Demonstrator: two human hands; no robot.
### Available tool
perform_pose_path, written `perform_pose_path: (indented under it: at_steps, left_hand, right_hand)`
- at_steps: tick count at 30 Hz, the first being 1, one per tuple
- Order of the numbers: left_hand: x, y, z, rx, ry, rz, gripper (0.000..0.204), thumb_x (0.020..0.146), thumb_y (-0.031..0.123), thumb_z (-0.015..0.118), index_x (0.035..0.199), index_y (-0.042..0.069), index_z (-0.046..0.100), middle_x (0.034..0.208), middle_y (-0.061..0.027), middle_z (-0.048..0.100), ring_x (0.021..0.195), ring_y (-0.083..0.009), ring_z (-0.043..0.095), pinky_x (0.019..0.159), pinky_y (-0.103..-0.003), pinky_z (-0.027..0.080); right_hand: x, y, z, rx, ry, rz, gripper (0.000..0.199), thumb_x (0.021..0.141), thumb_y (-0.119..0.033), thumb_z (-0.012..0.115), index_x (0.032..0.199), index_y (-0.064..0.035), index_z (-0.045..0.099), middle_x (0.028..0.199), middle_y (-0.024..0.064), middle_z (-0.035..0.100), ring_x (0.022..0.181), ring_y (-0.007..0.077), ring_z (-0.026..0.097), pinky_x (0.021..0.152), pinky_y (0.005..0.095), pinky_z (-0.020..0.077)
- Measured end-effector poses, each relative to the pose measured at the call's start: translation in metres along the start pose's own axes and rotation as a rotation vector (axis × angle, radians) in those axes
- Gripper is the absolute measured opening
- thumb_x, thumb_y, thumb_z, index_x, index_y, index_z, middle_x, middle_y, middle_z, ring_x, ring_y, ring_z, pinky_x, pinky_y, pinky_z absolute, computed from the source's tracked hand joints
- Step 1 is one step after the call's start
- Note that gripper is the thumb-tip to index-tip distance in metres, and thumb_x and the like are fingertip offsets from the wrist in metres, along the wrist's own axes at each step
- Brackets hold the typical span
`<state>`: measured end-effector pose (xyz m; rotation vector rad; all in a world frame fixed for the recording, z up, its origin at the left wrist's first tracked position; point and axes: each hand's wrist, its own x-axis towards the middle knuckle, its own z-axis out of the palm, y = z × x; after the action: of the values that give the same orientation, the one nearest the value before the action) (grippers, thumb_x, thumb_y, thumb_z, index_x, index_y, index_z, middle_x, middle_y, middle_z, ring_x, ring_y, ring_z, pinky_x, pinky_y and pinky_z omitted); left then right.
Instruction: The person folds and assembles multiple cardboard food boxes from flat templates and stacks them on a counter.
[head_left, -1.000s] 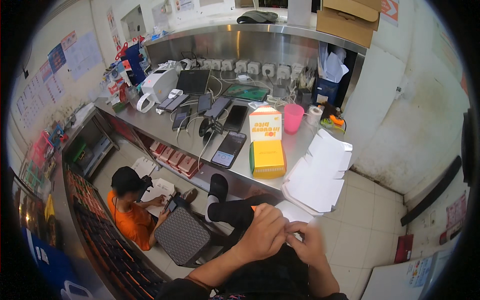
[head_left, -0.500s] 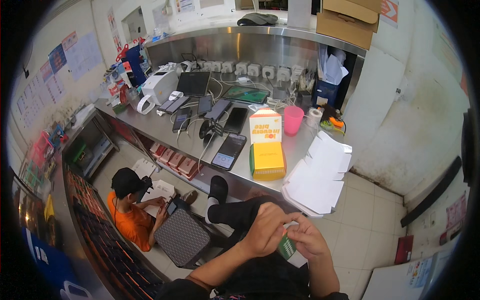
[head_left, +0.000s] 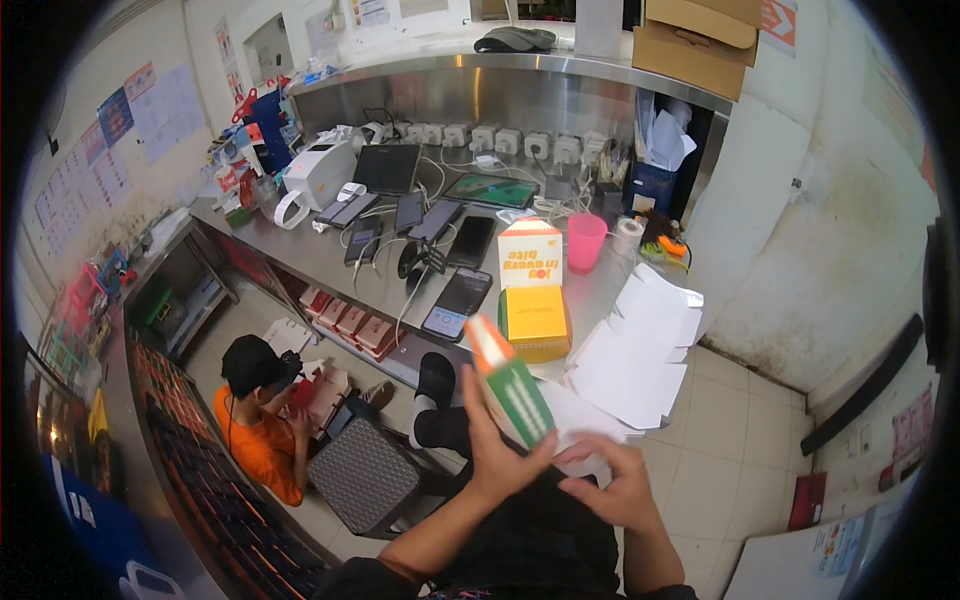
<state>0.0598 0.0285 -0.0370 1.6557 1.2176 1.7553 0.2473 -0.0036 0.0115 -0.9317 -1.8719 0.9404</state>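
Left hand [head_left: 500,455] grips a flat green-and-orange carton [head_left: 510,385] by its lower edge, tilted up and away. Right hand [head_left: 610,485] sits just beside it, fingers half curled under the carton's base — touching, not clamping. Just beyond the hands, loose white paper sheets [head_left: 640,345]; past those, a yellow box [head_left: 535,318] on the steel counter [head_left: 330,260]. Risk: one-sided grip — carton could slip onto the lap or floor.

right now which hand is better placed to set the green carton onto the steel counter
Left, probably. The left hand grips the green carton near the steel counter; the right hand only touches its lower end.
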Motion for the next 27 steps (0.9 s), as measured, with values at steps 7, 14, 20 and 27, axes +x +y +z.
perform_pose_path:
  at_steps: [7,14,20,27]
  left_hand:
    - [0.009,-0.004,-0.01,0.036,-0.096,-0.091,0.116,0.078,0.017,0.082,0.157,-0.008,0.0,0.144,-0.029,0.041,0.131,-0.0366,0.049,0.109,-0.043,0.04]
    - [0.018,0.018,-0.028,0.124,-0.393,-0.151,0.11,0.082,0.021,0.079,0.157,-0.009,0.006,0.152,-0.0298,0.034,0.143,-0.0373,0.037,0.116,-0.042,0.032]
    - [0.013,0.007,-0.026,0.136,-0.424,-0.073,0.112,0.081,0.028,0.082,0.158,-0.008,0.009,0.149,-0.0281,0.035,0.138,-0.0378,0.041,0.114,-0.042,0.034]
    - [0.014,0.01,-0.028,0.297,-0.456,-0.173,0.108,0.082,0.042,0.082,0.158,-0.003,0.021,0.142,-0.0296,0.038,0.131,-0.0439,0.045,0.109,-0.043,0.039]
  right_hand:
    - [0.004,0.016,0.029,-0.271,0.254,-0.332,0.022,0.076,0.008,0.07,0.096,0.0,0.071,0.091,0.0134,0.072,0.08,0.0307,0.07,0.071,0.037,0.0558]
    - [0.005,0.021,0.028,-0.255,0.298,-0.324,0.01,0.081,0.003,0.071,0.091,0.0009,0.069,0.089,0.0138,0.071,0.077,0.0288,0.069,0.07,0.0369,0.0554]
    - [0.003,0.016,0.028,-0.168,0.234,-0.062,0.008,0.084,-0.001,0.073,0.09,0.0019,0.07,0.085,0.0145,0.072,0.074,0.0235,0.071,0.069,0.0318,0.0552]
    - [-0.009,0.028,0.024,-0.146,0.169,-0.057,0.008,0.082,-0.001,0.074,0.088,0.0013,0.07,0.089,0.0148,0.073,0.078,0.0277,0.073,0.072,0.0331,0.0558]
